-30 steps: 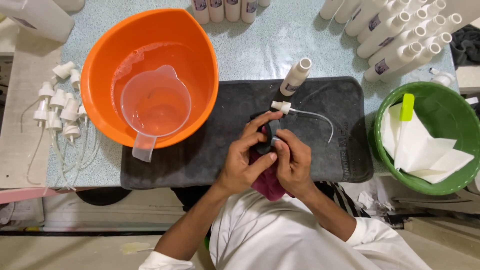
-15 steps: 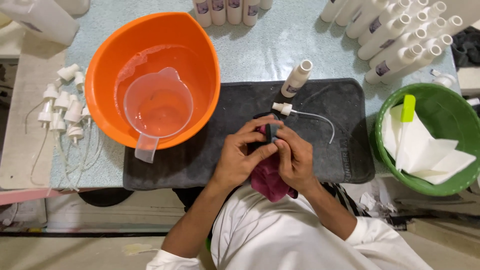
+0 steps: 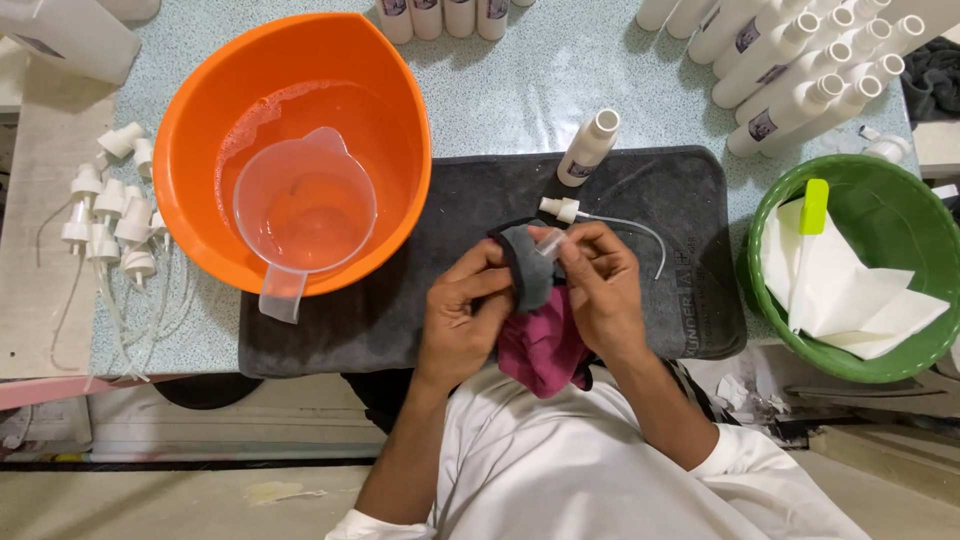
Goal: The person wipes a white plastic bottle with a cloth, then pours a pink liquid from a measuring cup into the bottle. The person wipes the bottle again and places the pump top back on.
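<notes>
A small clear cap [image 3: 549, 243] was being wiped, pinched in the closed right hand [image 3: 600, 285] against the cloth [image 3: 532, 275] gripped by the left hand [image 3: 462, 315] above the mat [image 3: 400, 310]; steady rubbing seemed needed next.

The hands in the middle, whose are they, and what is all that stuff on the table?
They belong to one person wearing a camera on the head, so you look straight down. The left hand and right hand hold a grey and purple cloth around a small clear piece; I cannot tell what it is. Under them lies a dark mat. An orange bowl holds water and a clear jug. White bottles lie top right, white pump tops on the left, and a green bowl holds paper.
</notes>
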